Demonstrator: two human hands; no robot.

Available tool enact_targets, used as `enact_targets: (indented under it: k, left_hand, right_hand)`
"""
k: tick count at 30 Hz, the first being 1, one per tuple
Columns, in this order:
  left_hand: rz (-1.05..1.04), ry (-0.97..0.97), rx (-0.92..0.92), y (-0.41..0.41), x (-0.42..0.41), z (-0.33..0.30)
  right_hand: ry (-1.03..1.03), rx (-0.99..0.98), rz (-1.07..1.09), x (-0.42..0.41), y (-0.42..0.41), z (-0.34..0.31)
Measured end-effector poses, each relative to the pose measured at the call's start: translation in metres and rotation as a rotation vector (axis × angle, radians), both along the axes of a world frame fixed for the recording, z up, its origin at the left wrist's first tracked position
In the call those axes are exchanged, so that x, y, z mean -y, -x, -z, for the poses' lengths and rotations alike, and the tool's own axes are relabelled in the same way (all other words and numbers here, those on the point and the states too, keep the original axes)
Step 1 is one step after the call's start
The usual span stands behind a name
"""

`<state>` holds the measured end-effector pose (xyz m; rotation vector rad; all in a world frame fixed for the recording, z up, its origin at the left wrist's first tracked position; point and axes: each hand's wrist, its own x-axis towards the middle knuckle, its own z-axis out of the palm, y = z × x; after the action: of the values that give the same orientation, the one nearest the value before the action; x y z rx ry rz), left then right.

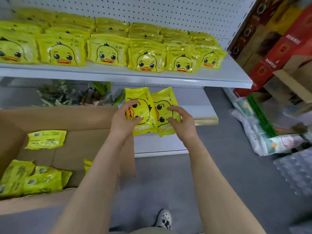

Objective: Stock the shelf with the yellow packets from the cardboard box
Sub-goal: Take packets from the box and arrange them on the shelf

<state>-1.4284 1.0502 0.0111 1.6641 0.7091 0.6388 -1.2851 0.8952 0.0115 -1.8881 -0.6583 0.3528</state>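
Item: two yellow packets, duck print, held side by side at frame centre, below the shelf (168,78) lip and above the floor, right of the box (67,119).

Hands: left hand (125,119) grips the left packet (141,102), thumb on the printed face, fingers curled round its edge. Right hand (180,120) grips the right packet (166,102) the same way. The hands sit close, the packets touching along their inner edges.

Orientation: long axis of each packet runs up and down the frame, tops toward the shelf. Duck faces lie turned a quarter, beaks pointing to frame left. Printed sides face the camera.

Shelf stock: rows of packets (108,53) across the upper frame, lying long axis left to right, ducks upright, faces toward the aisle.

Box stock: several packets (45,139) remain at lower left, backs up.

Handling note (judgement): turn the held pair a quarter so the ducks stand upright and match the rows before setting down. A place looks likely at the right end of the shelf, or on top of a front stack. Keep the faces forward, lift clear of the shelf lip, and align edges with neighbours. The film looks slippery, so hold firm.
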Motion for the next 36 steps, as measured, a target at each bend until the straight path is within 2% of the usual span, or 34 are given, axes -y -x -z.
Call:
enact_targets:
  k: [11, 16, 24, 27, 31, 36]
  left_hand:
    - [-0.021, -0.032, 0.034, -0.113, 0.068, -0.011]
    - [0.000, -0.067, -0.009, -0.156, 0.058, -0.021]
    - [0.063, -0.060, 0.052, -0.239, 0.025, -0.044]
    - [0.061, -0.088, 0.088, -0.266, 0.013, -0.054]
    - [0.060, -0.133, 0.085, -0.290, -0.001, -0.066]
    - [-0.005, -0.160, 0.076, -0.311, -0.011, -0.067]
  right_hand:
    - [0.063, 0.161, -0.063, 0.067, -0.121, -0.037]
    - [0.059, 0.169, -0.067, 0.058, -0.164, -0.043]
    - [0.058, 0.183, -0.011, 0.038, -0.244, -0.056]
    - [0.062, 0.268, 0.039, 0.033, -0.285, -0.068]
    - [0.303, 0.492, 0.082, 0.024, -0.340, -0.087]
    - [0.573, 0.652, -0.100, -0.006, -0.391, -0.097]
